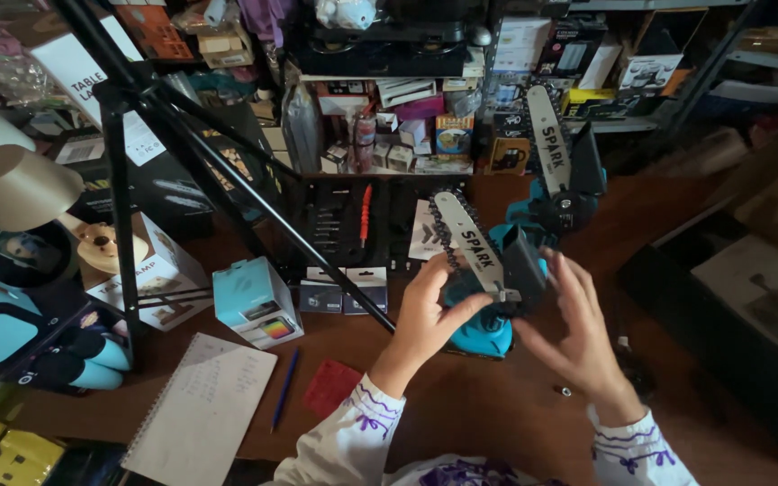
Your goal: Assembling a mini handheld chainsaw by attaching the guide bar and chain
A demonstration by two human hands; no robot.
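A small teal and black chainsaw with a white guide bar and chain lies tilted on the brown table, its bar pointing up and left. My left hand grips the teal body from the left, thumb against it. My right hand has its fingers spread, touching the black cover on the saw's right side. A second chainsaw of the same kind stands farther back, untouched.
A black tripod straddles the table's left half. An open black tool case, a small teal box, a spiral notebook, a blue pen and a red pad lie around it. Cardboard boxes sit right, cluttered shelves behind.
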